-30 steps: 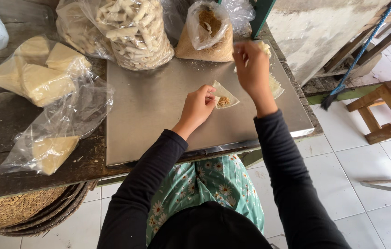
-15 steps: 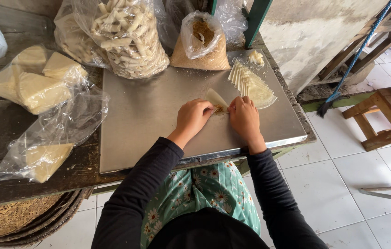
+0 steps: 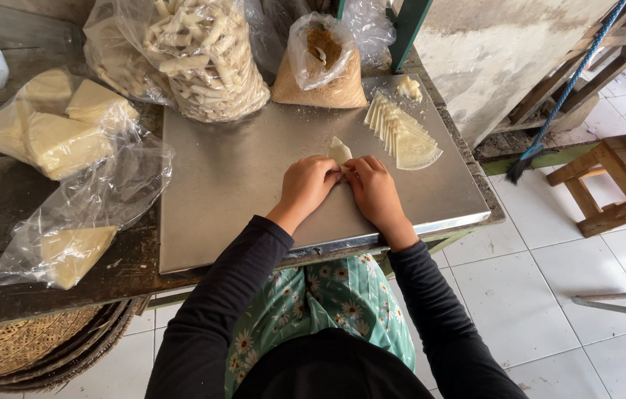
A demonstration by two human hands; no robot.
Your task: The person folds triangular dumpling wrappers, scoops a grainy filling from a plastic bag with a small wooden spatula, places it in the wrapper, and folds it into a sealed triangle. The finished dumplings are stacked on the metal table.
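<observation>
Metal sheet (image 3: 239, 177): left hand (image 3: 311, 181), right hand (image 3: 375, 188) side by side, fingers pinching pastry wrapper (image 3: 339, 151).

Pale cream wrapper (image 3: 339, 150) on grey steel worktop (image 3: 239, 177). Black sleeves (image 3: 217, 325). Teal cloth with white daisy print (image 3: 327, 295). Brown filling in clear bag (image 3: 320, 74). White floor tiles (image 3: 549, 295). Blue broom handle (image 3: 571, 81).

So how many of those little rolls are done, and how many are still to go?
Done: a big bag of rolled sticks. In hand: the left hand and right hand fold one wrapper on the metal sheet. Left: a fanned stack of wrappers and filling in a bag.
</observation>
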